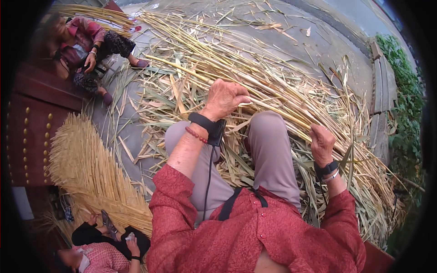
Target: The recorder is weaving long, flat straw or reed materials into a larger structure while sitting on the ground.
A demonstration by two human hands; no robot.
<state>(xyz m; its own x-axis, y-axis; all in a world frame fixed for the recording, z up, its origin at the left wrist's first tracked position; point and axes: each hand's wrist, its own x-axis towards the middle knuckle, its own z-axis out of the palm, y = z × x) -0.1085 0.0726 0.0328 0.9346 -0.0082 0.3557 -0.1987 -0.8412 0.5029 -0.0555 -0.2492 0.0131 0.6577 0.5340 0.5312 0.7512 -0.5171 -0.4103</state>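
My left hand [224, 98] is closed above my knees, its thumb and fingers pinched together. A small pale bit shows under its fingertips, too small to name. Long yellow reed stalks [273, 95] lie in a loose bundle just beyond my knees, slanting from far left to near right. One yellow stalk passes behind my left hand and runs on toward my right hand [322, 143]. That hand is curled shut beside my right knee, where the stalk meets its fingertips. Dry leaves and peeled husks [236, 159] lie around and between my legs.
A woven reed mat [91, 159] spreads at the left, next to a dark red studded door [34, 132]. One person [88, 41] sits at the far left, another [104, 255] at the lower left. Stone slabs [382, 86] and green plants [405, 95] edge the right side.
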